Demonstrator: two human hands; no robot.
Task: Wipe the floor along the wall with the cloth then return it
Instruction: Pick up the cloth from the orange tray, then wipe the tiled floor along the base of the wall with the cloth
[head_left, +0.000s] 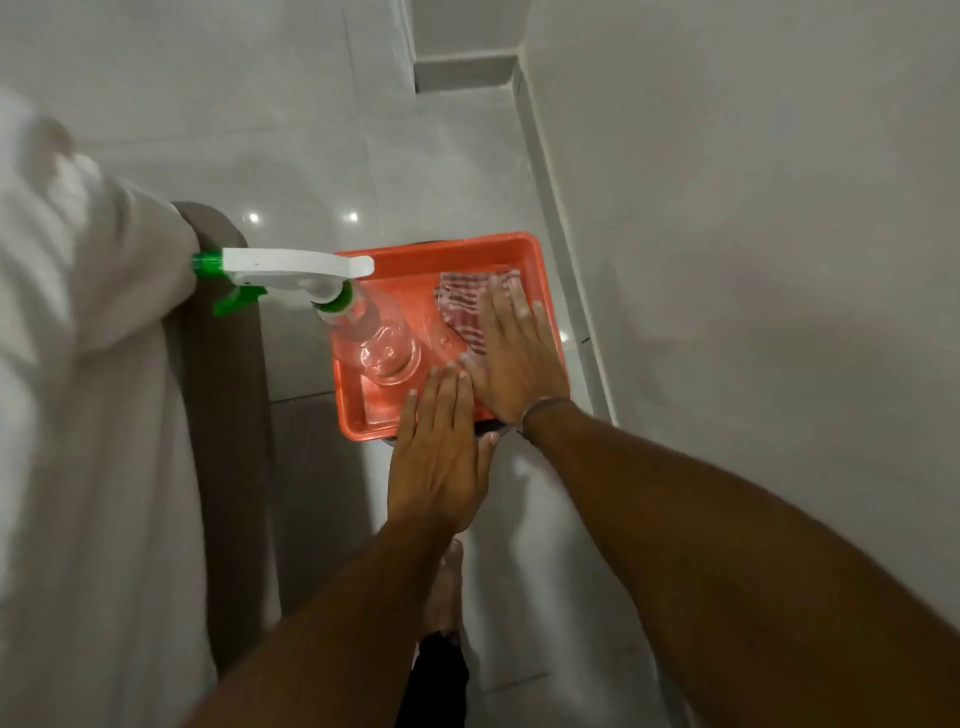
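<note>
A white-draped bed (88, 395) bounds the left; the spray bottle (363, 322) fills the orange tray's (441, 249) left half. The left hand (441, 457) lies flat, fingers together, over the near rim. The right hand (514, 353), fingers slightly spread, presses the striped cloth (462, 306) in the tray's right half, near the wall (727, 208).

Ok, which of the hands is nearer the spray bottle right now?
Left. The left hand reaches over the tray's near edge, fingertips just short of the spray bottle; the right hand lies flat on the cloth, farther off.
</note>
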